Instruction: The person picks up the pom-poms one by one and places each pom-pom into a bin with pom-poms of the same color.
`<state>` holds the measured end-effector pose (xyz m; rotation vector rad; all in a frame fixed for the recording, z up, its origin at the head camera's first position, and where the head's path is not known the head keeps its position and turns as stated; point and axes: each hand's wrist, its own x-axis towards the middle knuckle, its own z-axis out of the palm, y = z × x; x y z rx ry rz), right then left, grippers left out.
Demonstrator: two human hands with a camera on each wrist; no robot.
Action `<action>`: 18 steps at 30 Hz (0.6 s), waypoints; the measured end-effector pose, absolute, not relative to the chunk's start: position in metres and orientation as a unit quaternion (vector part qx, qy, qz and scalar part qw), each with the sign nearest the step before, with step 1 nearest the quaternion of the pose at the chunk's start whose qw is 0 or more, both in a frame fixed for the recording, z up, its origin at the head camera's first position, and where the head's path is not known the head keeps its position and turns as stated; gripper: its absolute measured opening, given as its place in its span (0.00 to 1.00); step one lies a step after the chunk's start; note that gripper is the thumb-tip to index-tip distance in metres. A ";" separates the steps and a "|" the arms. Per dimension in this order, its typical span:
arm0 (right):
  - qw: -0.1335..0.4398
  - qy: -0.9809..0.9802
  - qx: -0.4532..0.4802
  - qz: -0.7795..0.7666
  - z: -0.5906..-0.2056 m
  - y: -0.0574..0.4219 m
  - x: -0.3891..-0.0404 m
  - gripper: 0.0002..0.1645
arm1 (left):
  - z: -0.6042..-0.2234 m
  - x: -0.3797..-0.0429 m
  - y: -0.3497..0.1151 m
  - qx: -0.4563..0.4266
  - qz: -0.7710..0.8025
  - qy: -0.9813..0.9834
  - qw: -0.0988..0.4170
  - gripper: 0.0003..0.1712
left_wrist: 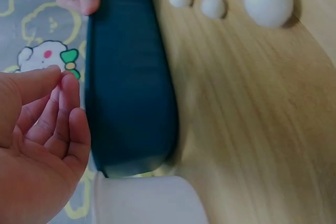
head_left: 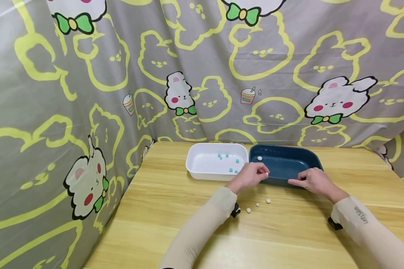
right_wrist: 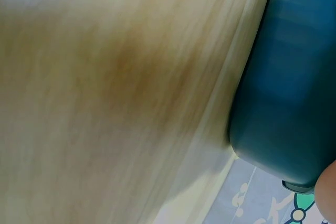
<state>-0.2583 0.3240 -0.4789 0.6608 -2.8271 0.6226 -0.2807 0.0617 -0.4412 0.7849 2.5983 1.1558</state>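
My left hand (head_left: pixel 252 174) is over the near-left rim of a dark blue bin (head_left: pixel 284 182), thumb and fingertips pinching a small white ball (head_left: pixel 267 174). In the left wrist view the fingers of that hand mostly hide the ball. At the bin's near-right edge, my right hand (head_left: pixel 315 181) holds the rim between thumb and fingers. One white ball (head_left: pixel 259 158) lies inside the bin at its far left. Three more sit on the table before the bin: a white ball (head_left: pixel 268 201), a smaller one (head_left: pixel 257 204) and a nearer one (head_left: pixel 248 210).
Left of the dark blue bin, close beside it, stands a white bin (head_left: pixel 196 174) with several small teal pieces (head_left: pixel 227 155) in it. Both rest toward the back of a wooden table (head_left: pixel 148 224). A grey patterned curtain (head_left: pixel 208 56) hangs behind and along the left.
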 end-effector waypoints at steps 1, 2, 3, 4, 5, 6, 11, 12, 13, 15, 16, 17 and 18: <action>0.082 -0.949 0.219 0.209 -0.479 0.323 -0.258 0.26 | -0.443 -0.282 0.062 0.263 0.387 0.879 0.094 0.06; 0.079 -0.951 0.216 0.208 -0.478 0.323 -0.257 0.27 | -0.444 -0.283 0.062 0.262 0.385 0.880 0.092 0.06; 0.076 -0.952 0.214 0.207 -0.478 0.323 -0.257 0.27 | -0.445 -0.284 0.063 0.261 0.386 0.880 0.091 0.06; 0.074 -0.952 0.213 0.207 -0.478 0.323 -0.256 0.27 | -0.446 -0.285 0.063 0.260 0.386 0.881 0.089 0.06; 0.072 -0.953 0.211 0.206 -0.478 0.323 -0.256 0.27 | -0.447 -0.286 0.063 0.261 0.384 0.882 0.083 0.07; 0.070 -0.953 0.209 0.206 -0.478 0.323 -0.256 0.28 | -0.448 -0.287 0.064 0.260 0.381 0.884 0.078 0.07; 0.071 -0.955 0.205 0.201 -0.478 0.324 -0.256 0.28 | -0.446 -0.291 0.068 0.269 0.365 0.890 0.054 0.08; 0.073 -0.955 0.206 0.200 -0.478 0.324 -0.257 0.27 | -0.446 -0.291 0.070 0.272 0.363 0.890 0.053 0.08; 0.075 -0.955 0.206 0.199 -0.478 0.325 -0.257 0.27 | -0.446 -0.292 0.071 0.275 0.362 0.889 0.053 0.09; 0.079 -0.955 0.207 0.199 -0.478 0.324 -0.257 0.27 | -0.448 -0.292 0.074 0.277 0.358 0.890 0.053 0.08; 0.080 -0.954 0.208 0.199 -0.479 0.324 -0.257 0.27 | -0.450 -0.292 0.076 0.277 0.356 0.891 0.052 0.08; 0.081 -0.954 0.209 0.199 -0.479 0.324 -0.257 0.27 | -0.451 -0.293 0.077 0.277 0.354 0.892 0.053 0.08; 0.083 -0.953 0.210 0.201 -0.480 0.324 -0.257 0.27 | -0.453 -0.293 0.078 0.278 0.351 0.893 0.052 0.08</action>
